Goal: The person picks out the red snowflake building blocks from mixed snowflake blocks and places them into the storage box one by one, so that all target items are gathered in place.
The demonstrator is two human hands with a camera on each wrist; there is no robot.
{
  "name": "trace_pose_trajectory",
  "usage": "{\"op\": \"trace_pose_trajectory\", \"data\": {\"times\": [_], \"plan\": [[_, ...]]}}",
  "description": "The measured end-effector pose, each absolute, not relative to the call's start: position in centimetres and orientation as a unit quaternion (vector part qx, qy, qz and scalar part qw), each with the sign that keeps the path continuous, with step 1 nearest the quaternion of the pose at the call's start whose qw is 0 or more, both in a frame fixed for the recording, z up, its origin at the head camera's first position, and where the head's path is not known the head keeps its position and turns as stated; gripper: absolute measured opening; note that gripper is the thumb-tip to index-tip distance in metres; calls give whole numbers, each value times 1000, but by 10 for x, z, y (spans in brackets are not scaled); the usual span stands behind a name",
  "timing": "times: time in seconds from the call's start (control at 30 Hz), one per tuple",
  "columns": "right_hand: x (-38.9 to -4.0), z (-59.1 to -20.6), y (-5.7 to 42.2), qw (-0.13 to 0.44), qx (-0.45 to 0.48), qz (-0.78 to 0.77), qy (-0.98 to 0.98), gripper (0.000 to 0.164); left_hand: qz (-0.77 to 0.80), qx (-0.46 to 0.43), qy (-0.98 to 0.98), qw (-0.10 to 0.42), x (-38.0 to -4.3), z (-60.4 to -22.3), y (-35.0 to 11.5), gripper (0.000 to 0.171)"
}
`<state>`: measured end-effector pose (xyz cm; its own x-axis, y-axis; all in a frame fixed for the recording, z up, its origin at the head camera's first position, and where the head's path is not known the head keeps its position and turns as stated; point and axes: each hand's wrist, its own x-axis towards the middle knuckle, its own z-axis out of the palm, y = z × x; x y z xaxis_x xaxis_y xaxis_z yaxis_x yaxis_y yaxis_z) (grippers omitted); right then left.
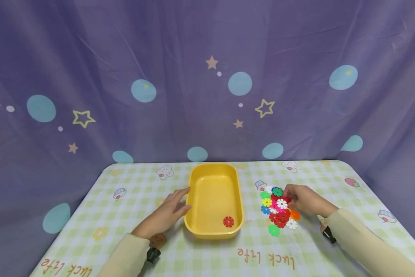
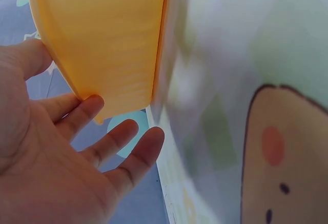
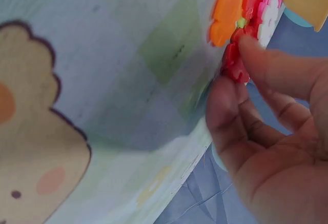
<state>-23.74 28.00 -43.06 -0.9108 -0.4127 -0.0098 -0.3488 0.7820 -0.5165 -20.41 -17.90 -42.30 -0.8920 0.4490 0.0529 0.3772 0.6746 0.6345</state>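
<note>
A yellow plastic tray (image 1: 212,196) stands in the middle of the table with one red snowflake disc (image 1: 228,222) lying inside, near its front right corner. My left hand (image 1: 164,213) rests against the tray's left side, thumb and fingertips at the rim, the other fingers spread loosely in the left wrist view. To the right of the tray lies a pile of colourful snowflake discs (image 1: 281,204). At its right edge, my right hand (image 1: 306,200) pinches a red snowflake disc (image 3: 234,62) between thumb and index finger, beside an orange disc (image 3: 228,11).
A green-and-white checked tablecloth (image 1: 207,261) with printed cartoons and lettering covers the table. Behind the table's far edge hangs a purple curtain (image 1: 179,127) with stars and balloons. A light green disc (image 1: 274,230) lies at the pile's front edge.
</note>
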Motion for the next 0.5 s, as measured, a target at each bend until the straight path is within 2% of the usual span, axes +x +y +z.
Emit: {"op": "trace_pose_trajectory", "data": {"times": [0.27, 0.4, 0.5], "plan": [[-241, -421, 282, -10, -230, -275, 933, 25, 328, 245, 912, 36, -201, -424, -177, 58], [-241, -406, 266, -45, -261, -301, 916, 22, 328, 240, 913, 38, -199, -422, -177, 57], [-237, -390, 244, -49, -295, -318, 900, 22, 328, 231, 915, 45, -199, -421, -177, 57]]}}
